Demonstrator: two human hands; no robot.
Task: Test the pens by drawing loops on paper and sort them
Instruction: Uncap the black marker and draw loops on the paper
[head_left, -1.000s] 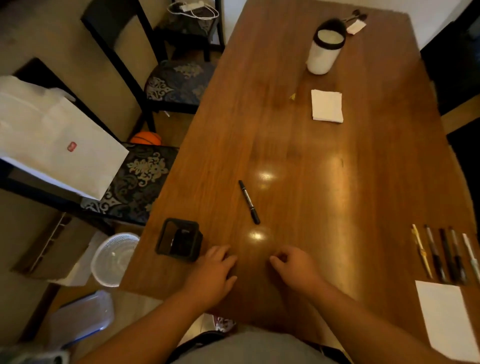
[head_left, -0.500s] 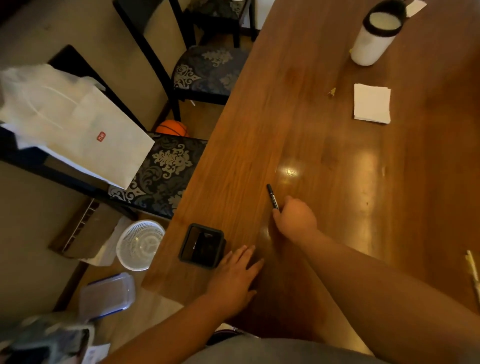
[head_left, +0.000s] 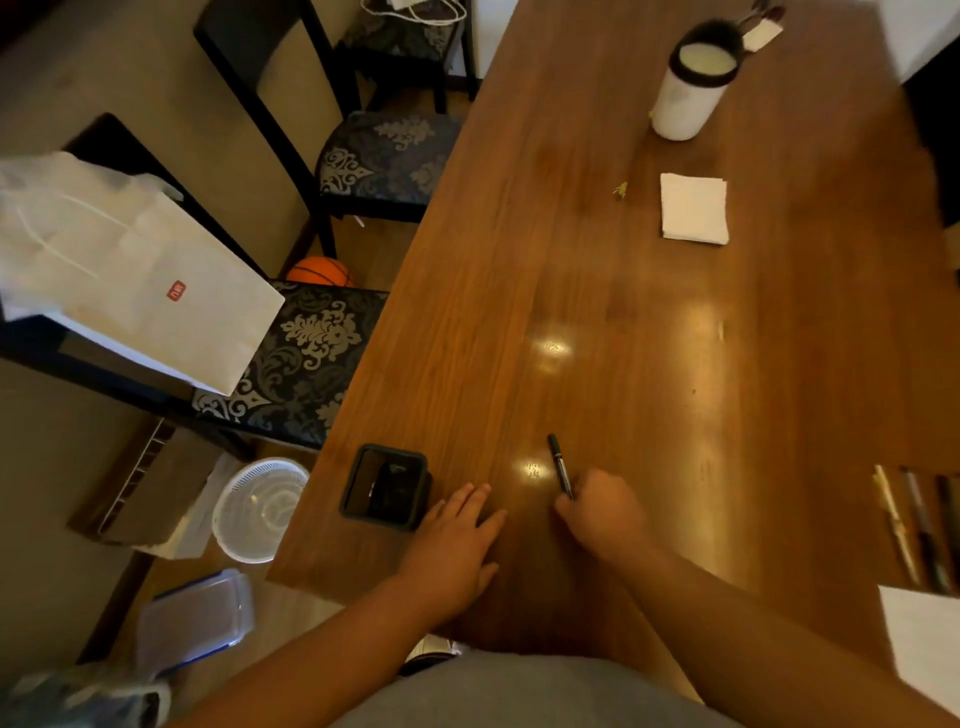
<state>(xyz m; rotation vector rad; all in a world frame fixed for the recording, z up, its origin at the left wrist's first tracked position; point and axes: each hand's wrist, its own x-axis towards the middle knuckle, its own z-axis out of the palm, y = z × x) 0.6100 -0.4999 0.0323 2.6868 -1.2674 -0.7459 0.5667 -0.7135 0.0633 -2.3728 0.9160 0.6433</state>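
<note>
Head view: the wooden tabletop (head_left: 675, 389) ran from the bottom of the frame to the top right. Right grip (head_left: 602, 514), bottom centre, was closed on the black pen (head_left: 560, 465), w/ fingers curled round its near end. The rest of the pen stuck out toward the top of the frame, leaning slightly left. Couldn't tell whether the pen lay on the wood or was lifted off it.

Left grip (head_left: 452, 551) was open, palm down on the tabletop, fingers straight and spread, just left of the right grip. Its fingertips sat just beside the lower right corner of a square black holder (head_left: 395, 451), which stood near the tabletop's left edge. The holder's inside was too dark to read.

At the right edge of the frame, approx. mid-height, a row of pens (head_left: 914, 525) lay side by side. Just below them was a white sheet of paper (head_left: 924, 639), cut off by the frame corner, and no marks were visible on it.

Toward the top right, a folded white napkin (head_left: 693, 208) lay flat, w/ a small yellow scrap (head_left: 621, 189) to its left. Above them stood a white cup (head_left: 685, 93) w/ a black rim.

Left of the tabletop:
- a chair (head_left: 306, 353) w/ a patterned seat carried a white paper bag (head_left: 130, 275)
- an orange ball (head_left: 319, 271) sat on the floor behind it
- a white basket (head_left: 260, 509) and a clear plastic box (head_left: 197, 618) were lower left
</note>
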